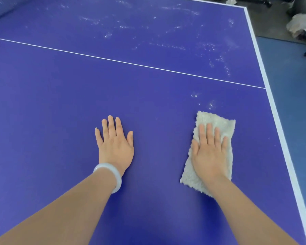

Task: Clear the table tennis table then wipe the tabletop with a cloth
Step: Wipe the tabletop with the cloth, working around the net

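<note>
Now, right grip [209, 154] flat-fingered on cloth [221, 123] near white edge [281, 137]; left grip [114, 145] flat on open tabletop [42, 112].

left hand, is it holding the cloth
No, the left hand lies flat on the bare tabletop; the cloth is under the right hand.

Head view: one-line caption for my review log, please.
Right hand presses a fluffy cloth flat on the blue table tennis table; left hand rests beside it, white smears ahead.

2 hands [115, 147] [209, 154], 1 cloth [219, 123], 1 bangle [118, 181], 1 tt table [60, 103].
</note>
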